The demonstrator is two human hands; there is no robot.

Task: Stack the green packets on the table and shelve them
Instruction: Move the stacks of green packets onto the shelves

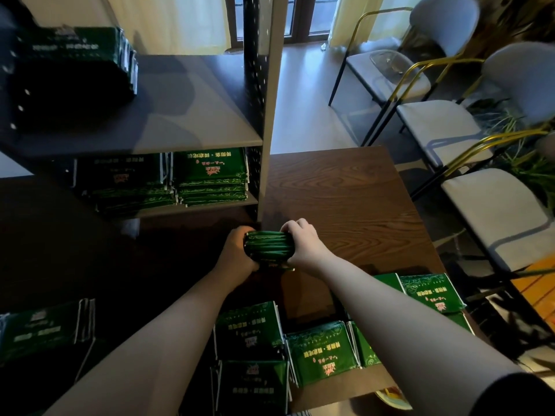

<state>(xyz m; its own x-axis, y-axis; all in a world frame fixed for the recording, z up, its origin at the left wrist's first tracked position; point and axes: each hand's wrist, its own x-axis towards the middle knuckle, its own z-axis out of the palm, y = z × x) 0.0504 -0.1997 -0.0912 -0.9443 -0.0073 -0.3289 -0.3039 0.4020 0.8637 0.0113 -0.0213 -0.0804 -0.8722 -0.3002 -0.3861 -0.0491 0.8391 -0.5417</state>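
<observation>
— Where are we with the packets?

— We have a stack of green packets [268, 247] edge-up between both hands. Our left hand [237, 250] grips one end and our right hand [303, 244] curls over the other. It sits low at the far part of the counter [345, 199], just in front of the shelf post [265, 115]. We can't tell whether it touches the wood.

— So it isn't shelved yet?

— No. We judge we're squaring it up before lifting it across.

— What's already in?

— The lower shelf [210, 206] carries two piles [211, 172] side by side. The upper shelf [186, 109] has one pile [75, 55] at its left end.

— And what's left?

— Plenty. Loose packets [321, 352] lie flat on the counter near us, partly under our forearms and several overlapping. A further heap [45, 328] sits to our left in shadow. We can't count them. We'd say we're around the middle, with some piles shelved, one in our hands, and several yet to gather.
</observation>
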